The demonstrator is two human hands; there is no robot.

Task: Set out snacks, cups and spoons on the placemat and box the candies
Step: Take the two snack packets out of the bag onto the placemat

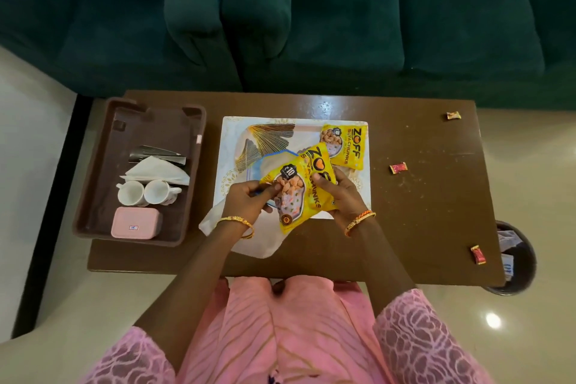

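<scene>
Both my hands hold one yellow snack packet [304, 196] above the near part of the white patterned placemat [230, 146]. My left hand [249, 198] grips its left edge, and my right hand [341, 193] grips its right side. A second yellow snack packet [346, 146] lies flat on the placemat's far right corner. Two white cups [146, 193] stand side by side in the brown tray [103, 165], near a pink box [135, 223]. Three wrapped candies lie loose on the table: a candy at the far right [453, 116], a candy in the middle right [398, 168], and a candy by the near right edge [478, 254].
The brown tray on the table's left also holds folded white napkins [159, 171] and a dark wrapper. A white cloth [258, 246] hangs out under my left wrist. A dark bin [517, 259] stands beside the table's near right corner. A green sofa [311, 19] lies beyond the table.
</scene>
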